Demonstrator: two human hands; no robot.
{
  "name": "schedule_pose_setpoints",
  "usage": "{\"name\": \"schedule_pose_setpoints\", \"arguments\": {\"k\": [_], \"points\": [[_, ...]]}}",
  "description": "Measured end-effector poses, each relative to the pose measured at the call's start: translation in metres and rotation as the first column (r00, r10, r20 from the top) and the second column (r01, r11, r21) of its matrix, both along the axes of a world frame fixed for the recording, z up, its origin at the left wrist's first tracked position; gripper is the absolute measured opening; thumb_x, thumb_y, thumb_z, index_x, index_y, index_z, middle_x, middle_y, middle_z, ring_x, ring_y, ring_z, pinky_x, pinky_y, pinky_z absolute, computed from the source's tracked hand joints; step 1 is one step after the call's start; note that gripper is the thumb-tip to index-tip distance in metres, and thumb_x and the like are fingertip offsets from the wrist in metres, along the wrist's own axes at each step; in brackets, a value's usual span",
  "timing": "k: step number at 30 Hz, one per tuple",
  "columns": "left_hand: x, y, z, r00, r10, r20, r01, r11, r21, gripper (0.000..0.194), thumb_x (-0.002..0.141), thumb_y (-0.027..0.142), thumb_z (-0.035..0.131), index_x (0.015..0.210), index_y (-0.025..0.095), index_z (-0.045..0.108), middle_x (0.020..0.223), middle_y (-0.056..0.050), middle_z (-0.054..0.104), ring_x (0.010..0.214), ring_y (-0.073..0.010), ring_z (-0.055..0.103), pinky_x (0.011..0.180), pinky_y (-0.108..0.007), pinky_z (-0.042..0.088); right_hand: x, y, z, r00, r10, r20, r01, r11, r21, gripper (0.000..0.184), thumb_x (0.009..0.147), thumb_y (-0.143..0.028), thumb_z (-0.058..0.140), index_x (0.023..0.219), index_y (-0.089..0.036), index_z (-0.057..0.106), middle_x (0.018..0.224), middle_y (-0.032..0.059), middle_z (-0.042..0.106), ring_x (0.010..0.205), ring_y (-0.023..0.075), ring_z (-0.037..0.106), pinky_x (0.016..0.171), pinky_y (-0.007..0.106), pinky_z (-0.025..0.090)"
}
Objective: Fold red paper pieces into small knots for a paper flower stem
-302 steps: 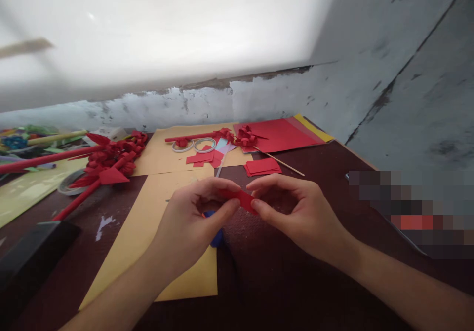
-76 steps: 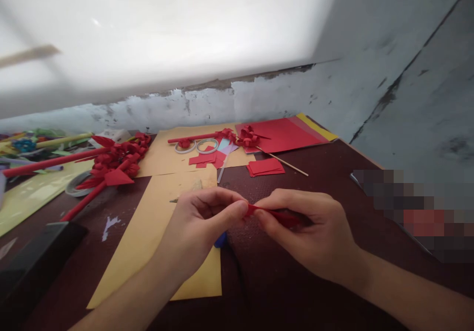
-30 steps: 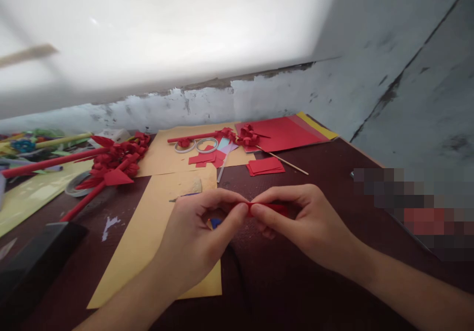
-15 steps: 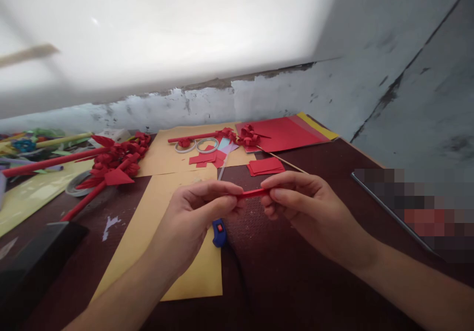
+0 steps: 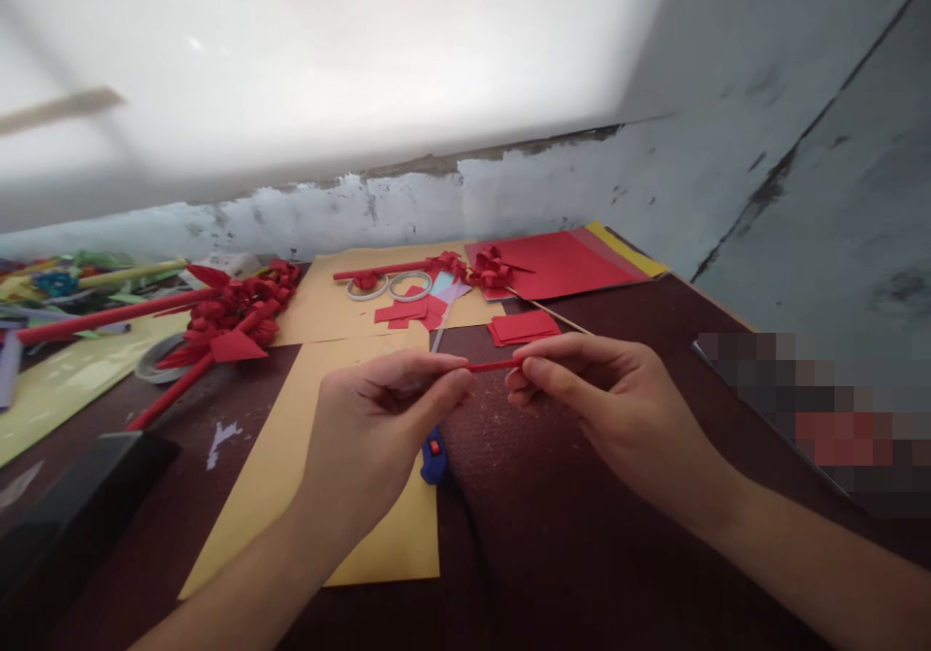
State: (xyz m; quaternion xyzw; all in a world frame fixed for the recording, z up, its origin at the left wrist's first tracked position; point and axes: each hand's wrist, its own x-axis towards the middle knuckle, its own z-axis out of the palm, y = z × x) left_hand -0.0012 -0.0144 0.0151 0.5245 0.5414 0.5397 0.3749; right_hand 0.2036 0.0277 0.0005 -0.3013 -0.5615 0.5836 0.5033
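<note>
A narrow strip of red paper, apparently folded or rolled, stretches level between my two hands above the dark table. My left hand pinches its left end between thumb and fingers. The right end sits in a pinch of my right hand; both ends are hidden by the fingertips. Behind the hands lies a small stack of red paper pieces. Below my left hand is a blue cutter with a red button, at the edge of a yellow sheet.
Red paper flowers on red stems lie at left near a black box. Further back are tape rolls, another red flower, a thin stick and a large red sheet before the wall.
The red strip has risen slightly and looks thinner and more level. My left thumb and fingers have shifted on its end, while both hands keep their pinch.
</note>
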Motion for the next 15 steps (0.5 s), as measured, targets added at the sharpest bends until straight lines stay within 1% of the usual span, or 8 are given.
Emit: {"name": "schedule_pose_setpoints", "arguments": {"k": [5, 8, 11, 15], "points": [[-0.0007, -0.0032, -0.0018, 0.998, 0.028, -0.056, -0.027, 0.999, 0.024, 0.005, 0.081, 0.027, 0.087, 0.085, 0.023, 0.087, 0.076, -0.002, 0.083, 0.066, -0.0162, 0.078, 0.059, -0.019, 0.062, 0.0011, -0.0011, 0.001, 0.999, -0.025, 0.036, 0.024, 1.0, 0.02, 0.006, 0.09, -0.026, 0.085, 0.096, -0.024, 0.084, 0.083, 0.0027, 0.083, 0.076, 0.0136, 0.077, 0.073, 0.02, 0.064], [-0.0009, -0.004, -0.0024, 0.998, -0.001, -0.062, 0.003, 1.0, 0.024, 0.007, 0.08, 0.027, 0.088, 0.086, 0.023, 0.087, 0.077, -0.002, 0.083, 0.065, -0.0169, 0.077, 0.057, -0.021, 0.06, 0.0018, -0.0011, 0.0005, 0.998, -0.026, 0.057, 0.025, 0.999, 0.025, 0.007, 0.091, -0.028, 0.083, 0.097, -0.024, 0.084, 0.083, 0.0033, 0.082, 0.075, 0.0154, 0.077, 0.071, 0.023, 0.064], [-0.0008, -0.0037, -0.0023, 0.998, -0.02, -0.065, 0.02, 1.0, 0.006, 0.008, 0.081, 0.027, 0.087, 0.087, 0.022, 0.087, 0.075, -0.003, 0.082, 0.065, -0.0173, 0.076, 0.055, -0.021, 0.058, 0.0012, -0.0007, 0.0003, 0.998, -0.02, 0.052, 0.019, 0.999, 0.027, 0.008, 0.09, -0.029, 0.084, 0.097, -0.025, 0.084, 0.083, 0.0031, 0.082, 0.074, 0.0151, 0.077, 0.07, 0.023, 0.063], [-0.0008, -0.0029, -0.002, 0.999, -0.034, -0.031, 0.033, 0.999, -0.028, 0.01, 0.083, 0.027, 0.085, 0.09, 0.02, 0.087, 0.077, -0.004, 0.083, 0.067, -0.019, 0.078, 0.059, -0.024, 0.062, -0.0001, -0.0008, 0.0019, 0.997, -0.034, 0.065, 0.033, 0.999, 0.021, 0.008, 0.089, -0.031, 0.084, 0.095, -0.025, 0.085, 0.082, 0.0032, 0.082, 0.072, 0.0156, 0.076, 0.068, 0.024, 0.063]]}}
